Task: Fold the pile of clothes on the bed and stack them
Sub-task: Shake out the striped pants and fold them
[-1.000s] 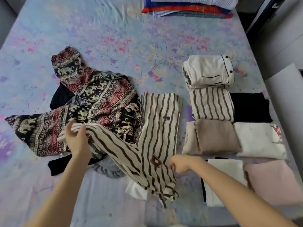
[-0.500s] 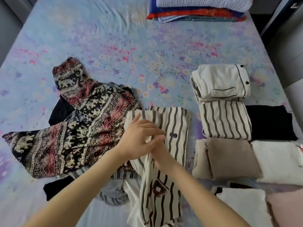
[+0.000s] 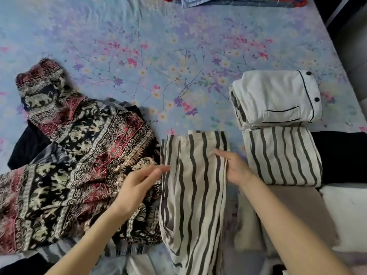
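Left hand is resting open, straight fingers touching the striped garment at its left edge, centre frame. Right hand grip is pinching its right edge.

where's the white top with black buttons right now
In the head view the white buttoned top lies folded on the right of the bed, just beyond the folded striped piece.

The far half of the bed lies bare and open to a reach. A heap of patterned cloth covers the left, and folded clothes stand in close rows on the right. The striped garment fills the space between, touching the heap and leaving a narrow strip beside the rows.
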`<move>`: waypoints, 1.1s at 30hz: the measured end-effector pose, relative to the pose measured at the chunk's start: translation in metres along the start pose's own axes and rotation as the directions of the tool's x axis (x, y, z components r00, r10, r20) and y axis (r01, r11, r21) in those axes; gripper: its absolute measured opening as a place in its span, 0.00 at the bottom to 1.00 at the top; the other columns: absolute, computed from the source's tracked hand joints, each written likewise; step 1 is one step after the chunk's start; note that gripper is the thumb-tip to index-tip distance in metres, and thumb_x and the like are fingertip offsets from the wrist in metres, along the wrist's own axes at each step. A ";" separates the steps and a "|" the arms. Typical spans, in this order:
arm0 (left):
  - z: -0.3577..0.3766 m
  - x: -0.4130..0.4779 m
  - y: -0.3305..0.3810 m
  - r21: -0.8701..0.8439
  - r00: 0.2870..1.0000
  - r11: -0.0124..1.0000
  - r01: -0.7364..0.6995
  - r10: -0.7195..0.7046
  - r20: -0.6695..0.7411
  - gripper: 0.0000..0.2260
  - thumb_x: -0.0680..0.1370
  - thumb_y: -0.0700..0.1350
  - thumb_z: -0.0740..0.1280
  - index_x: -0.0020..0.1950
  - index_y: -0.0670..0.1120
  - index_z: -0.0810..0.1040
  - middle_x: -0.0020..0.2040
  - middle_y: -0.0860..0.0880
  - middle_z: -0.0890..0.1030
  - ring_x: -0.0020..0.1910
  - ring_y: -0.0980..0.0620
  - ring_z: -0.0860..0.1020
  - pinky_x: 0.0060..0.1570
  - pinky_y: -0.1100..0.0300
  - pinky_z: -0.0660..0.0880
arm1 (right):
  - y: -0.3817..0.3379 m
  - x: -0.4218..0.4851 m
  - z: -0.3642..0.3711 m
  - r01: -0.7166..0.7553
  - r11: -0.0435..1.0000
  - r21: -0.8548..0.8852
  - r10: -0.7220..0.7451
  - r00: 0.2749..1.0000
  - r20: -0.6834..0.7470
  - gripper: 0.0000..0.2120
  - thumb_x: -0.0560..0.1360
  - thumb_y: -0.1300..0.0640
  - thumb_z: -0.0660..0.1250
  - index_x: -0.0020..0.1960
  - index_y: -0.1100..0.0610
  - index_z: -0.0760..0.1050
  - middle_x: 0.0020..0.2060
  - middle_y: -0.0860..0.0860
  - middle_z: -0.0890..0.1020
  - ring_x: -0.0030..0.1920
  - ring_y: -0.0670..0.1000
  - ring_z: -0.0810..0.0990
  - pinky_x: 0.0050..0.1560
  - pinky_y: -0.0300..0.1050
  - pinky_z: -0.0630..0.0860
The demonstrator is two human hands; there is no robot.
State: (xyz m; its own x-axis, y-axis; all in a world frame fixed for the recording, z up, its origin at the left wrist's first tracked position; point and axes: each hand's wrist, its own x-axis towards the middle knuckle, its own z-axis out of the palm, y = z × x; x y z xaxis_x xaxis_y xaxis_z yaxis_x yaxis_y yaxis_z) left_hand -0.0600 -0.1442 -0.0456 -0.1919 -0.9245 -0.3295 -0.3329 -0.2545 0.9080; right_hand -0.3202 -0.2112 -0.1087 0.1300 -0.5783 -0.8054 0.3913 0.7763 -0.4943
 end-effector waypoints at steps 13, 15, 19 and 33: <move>0.077 -0.060 -0.113 0.692 0.813 0.438 -0.574 0.208 0.543 0.20 0.69 0.49 0.66 0.60 0.49 0.75 0.53 0.49 0.79 0.52 0.49 0.79 0.47 0.55 0.80 | 0.103 -0.025 -0.070 0.083 0.387 -0.918 -0.572 0.802 -0.169 0.06 0.76 0.55 0.65 0.51 0.55 0.76 0.39 0.45 0.80 0.40 0.50 0.79 0.44 0.45 0.73; 0.083 -0.066 -0.113 0.740 0.930 0.566 -0.364 0.178 0.322 0.20 0.74 0.53 0.64 0.62 0.45 0.73 0.49 0.49 0.80 0.46 0.51 0.80 0.44 0.57 0.80 | 0.143 -0.051 -0.083 -0.009 0.336 -0.942 -0.408 0.900 -0.154 0.11 0.75 0.46 0.65 0.43 0.53 0.77 0.33 0.45 0.80 0.35 0.48 0.79 0.39 0.45 0.75; 0.097 -0.075 -0.112 0.723 0.977 0.658 -0.209 0.113 0.180 0.24 0.67 0.50 0.76 0.60 0.46 0.73 0.31 0.55 0.79 0.35 0.52 0.78 0.40 0.58 0.72 | 0.226 -0.103 -0.087 -0.173 0.501 -0.848 0.010 0.981 -0.194 0.16 0.70 0.37 0.69 0.47 0.50 0.78 0.39 0.45 0.82 0.41 0.44 0.80 0.40 0.37 0.75; 0.079 -0.102 -0.103 0.918 0.918 0.007 -0.396 0.016 0.396 0.32 0.64 0.34 0.74 0.67 0.50 0.73 0.67 0.36 0.71 0.66 0.35 0.68 0.71 0.39 0.43 | 0.280 -0.134 -0.087 -0.549 0.815 -0.187 0.489 0.824 -0.287 0.11 0.74 0.66 0.63 0.55 0.62 0.75 0.49 0.60 0.82 0.50 0.58 0.80 0.47 0.49 0.78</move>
State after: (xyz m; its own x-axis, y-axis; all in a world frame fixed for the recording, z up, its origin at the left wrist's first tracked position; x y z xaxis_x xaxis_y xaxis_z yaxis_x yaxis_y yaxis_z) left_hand -0.0790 -0.0016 -0.1257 -0.5474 -0.7403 -0.3902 -0.7740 0.6252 -0.1003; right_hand -0.3071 0.1057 -0.1680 0.0369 -0.0245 -0.9990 0.0773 0.9968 -0.0216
